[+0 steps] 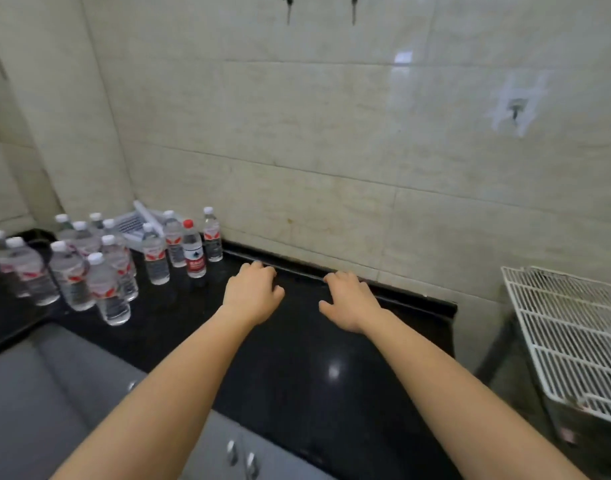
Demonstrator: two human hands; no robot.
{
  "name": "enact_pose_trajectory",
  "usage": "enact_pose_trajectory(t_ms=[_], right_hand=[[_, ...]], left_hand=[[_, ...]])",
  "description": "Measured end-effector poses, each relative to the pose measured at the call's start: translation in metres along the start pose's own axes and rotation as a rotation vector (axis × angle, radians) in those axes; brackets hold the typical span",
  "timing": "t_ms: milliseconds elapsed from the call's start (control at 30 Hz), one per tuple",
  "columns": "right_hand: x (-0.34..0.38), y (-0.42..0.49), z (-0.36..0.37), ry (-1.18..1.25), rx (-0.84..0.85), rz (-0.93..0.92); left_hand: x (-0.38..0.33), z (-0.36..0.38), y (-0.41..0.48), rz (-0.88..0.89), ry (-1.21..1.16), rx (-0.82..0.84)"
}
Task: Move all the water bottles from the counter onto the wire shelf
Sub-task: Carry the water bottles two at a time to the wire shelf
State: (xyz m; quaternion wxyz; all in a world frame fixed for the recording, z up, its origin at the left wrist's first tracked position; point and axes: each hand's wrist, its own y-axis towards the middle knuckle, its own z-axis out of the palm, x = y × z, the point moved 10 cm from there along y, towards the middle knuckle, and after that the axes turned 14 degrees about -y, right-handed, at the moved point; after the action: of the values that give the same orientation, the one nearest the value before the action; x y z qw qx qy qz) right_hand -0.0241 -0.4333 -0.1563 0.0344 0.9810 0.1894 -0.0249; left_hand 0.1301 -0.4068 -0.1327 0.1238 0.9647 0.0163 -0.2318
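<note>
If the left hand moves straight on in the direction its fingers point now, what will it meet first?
Most likely the raised back edge of the counter, just ahead of the left hand, then the tiled wall. The water bottles stand to its left, outside that line.

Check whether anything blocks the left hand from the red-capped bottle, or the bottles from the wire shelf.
Nothing visible does. Bare counter lies between the left hand and the red-capped bottle; the shelf stands past the counter's right end.

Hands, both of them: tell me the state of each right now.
Left hand: open, fingers loosely curled, holding nothing, over the glossy black counter.
Right hand: open, loosely curled, holding nothing.
</note>
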Motion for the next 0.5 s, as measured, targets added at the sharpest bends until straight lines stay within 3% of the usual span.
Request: enact_pose_trajectory(t_ms=[267,500], right_hand=[[0.214,0.105,0.037,-0.074,0.065,-0.147],[0.340,0.174,0.070,-0.071,0.137,-0.227]], left_hand=[[0.231,-0.062,0.001,-0.159,0.144,0.049],[0.385,-0.097,0.008,-0.345,0.146,0.081]])
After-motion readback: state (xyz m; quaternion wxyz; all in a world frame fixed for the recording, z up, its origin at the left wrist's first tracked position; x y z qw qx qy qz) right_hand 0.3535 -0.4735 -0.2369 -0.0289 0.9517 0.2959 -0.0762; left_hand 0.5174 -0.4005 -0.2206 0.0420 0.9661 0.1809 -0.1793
